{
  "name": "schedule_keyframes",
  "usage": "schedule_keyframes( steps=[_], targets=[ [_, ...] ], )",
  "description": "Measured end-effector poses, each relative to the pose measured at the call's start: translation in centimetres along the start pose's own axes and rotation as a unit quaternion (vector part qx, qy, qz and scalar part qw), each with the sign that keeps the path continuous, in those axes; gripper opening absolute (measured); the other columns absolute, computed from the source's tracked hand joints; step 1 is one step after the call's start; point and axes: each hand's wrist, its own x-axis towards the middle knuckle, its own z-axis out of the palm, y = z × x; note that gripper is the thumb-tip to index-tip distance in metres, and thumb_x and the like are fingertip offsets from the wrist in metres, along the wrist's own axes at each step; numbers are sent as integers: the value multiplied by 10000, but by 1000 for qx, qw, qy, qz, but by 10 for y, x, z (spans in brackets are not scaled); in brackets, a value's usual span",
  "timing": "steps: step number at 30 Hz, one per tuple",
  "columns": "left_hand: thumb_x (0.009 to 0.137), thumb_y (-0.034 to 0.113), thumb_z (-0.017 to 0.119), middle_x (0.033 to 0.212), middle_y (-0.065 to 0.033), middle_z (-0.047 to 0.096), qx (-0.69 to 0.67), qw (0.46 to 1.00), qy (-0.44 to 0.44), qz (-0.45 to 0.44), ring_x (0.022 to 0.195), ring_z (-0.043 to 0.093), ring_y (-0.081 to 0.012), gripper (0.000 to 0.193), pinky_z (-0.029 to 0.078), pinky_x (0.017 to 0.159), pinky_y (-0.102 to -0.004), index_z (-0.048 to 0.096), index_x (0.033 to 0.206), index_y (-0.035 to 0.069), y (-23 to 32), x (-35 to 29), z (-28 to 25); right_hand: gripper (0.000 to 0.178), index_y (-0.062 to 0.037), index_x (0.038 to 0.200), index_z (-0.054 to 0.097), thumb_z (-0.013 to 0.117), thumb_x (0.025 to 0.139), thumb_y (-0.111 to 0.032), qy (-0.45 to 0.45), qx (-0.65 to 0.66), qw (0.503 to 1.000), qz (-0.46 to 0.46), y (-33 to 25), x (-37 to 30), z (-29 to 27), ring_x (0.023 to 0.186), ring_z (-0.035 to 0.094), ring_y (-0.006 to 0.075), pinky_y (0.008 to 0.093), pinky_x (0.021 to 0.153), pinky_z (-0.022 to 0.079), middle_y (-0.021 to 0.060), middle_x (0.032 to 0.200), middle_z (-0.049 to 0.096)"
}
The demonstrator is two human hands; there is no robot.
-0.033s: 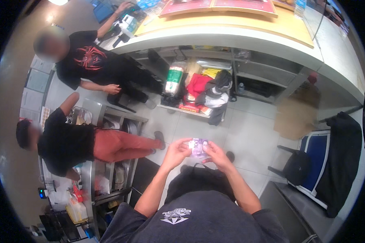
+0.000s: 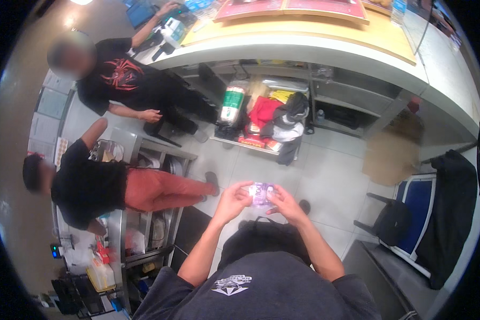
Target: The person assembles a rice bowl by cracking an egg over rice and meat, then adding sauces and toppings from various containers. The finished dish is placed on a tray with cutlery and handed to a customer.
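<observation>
A purple banknote (image 2: pixel 261 195) is stretched flat between my two hands, in front of my body at waist height. At its left end, my left hand (image 2: pixel 233 202) is closed in a pinch, thumb on the near face. The right end sits in the grip of my right hand (image 2: pixel 288 206), also pinched with the thumb on top. Whether the note is single or has others behind it, I cannot tell.
Ahead, a shelf (image 2: pixel 240 143) beneath the counter (image 2: pixel 304 45) holds clothes and a wrapped package. On the left, one person (image 2: pixel 117 74) reaches over the counter; another (image 2: pixel 90 176) stands at a metal rack (image 2: pixel 144 258). A black chair (image 2: pixel 390 220) stands right.
</observation>
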Motion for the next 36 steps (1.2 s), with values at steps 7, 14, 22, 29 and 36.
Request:
schedule_keyframes(
  steps=[7,14,22,29,36],
  targets=[
    [839,102,825,1441,-191,487,-158,984,52,63,1309,504,-234,977,472,1054,-384,201,1590,76,-24,-65,-26,353,-120,1318,522,653,1002,-206,-40,87,991,89,22,20,58,964,639,109,298,784,552,10,1096,673],
    [1002,89,590,1246,-136,592,-258,913,271,161,1109,639,-219,570,533,955,-347,347,1516,64,-121,-134,-22,176,-132,1194,572,580,1026,-184,-138,36,966,218,123,-12,155,918,635,118,313,823,532,-3,1030,663],
    [1013,277,583,1160,-155,588,75,941,322,76,1017,655,-291,387,529,866,-382,583,1353,93,-206,-345,-37,114,-87,1093,584,623,989,-113,-161,-185,890,385,235,-91,222,907,678,149,314,811,572,36,976,674],
    [1027,434,554,1557,-184,384,25,977,209,37,1456,360,-338,725,316,1192,-430,281,1576,48,-293,-445,-14,246,-44,1197,579,609,954,-60,-310,-413,752,409,312,-115,260,844,678,141,294,793,599,61,989,676],
    [1042,194,576,1530,-234,410,-451,722,525,30,1388,456,-273,657,468,1070,-375,249,1574,-12,-312,-450,2,358,-59,1367,550,571,1011,-80,-347,-384,769,375,360,-131,297,918,689,149,285,790,600,73,1074,688]
  ],
)
